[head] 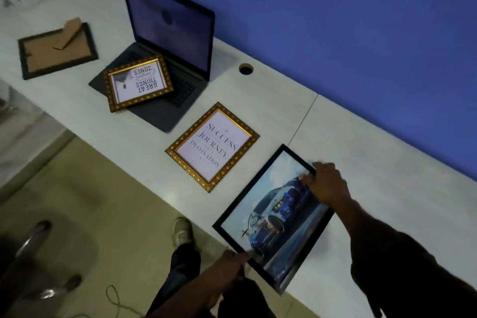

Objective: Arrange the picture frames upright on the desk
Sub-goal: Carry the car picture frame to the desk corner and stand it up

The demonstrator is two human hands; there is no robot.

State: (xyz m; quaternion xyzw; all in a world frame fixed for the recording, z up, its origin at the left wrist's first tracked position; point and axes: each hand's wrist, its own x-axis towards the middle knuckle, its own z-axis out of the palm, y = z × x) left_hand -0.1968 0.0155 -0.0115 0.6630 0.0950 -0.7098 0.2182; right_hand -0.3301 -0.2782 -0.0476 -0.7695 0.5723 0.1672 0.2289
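Gripping black car-print frame [273, 217] with both hands' fingers [308, 178], gold frames reading "SUCCESS" [212, 146], "GREAT THINGS" [138, 83]

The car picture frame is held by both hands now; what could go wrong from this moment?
1. The car picture frame overhangs the desk edge; if the left hand or right hand slips, it may fall to the floor.
2. The gold frame lies on the open laptop; it may scratch the keyboard.

office | white desk [258, 90] with cable hole [246, 69] | open laptop [165, 59]
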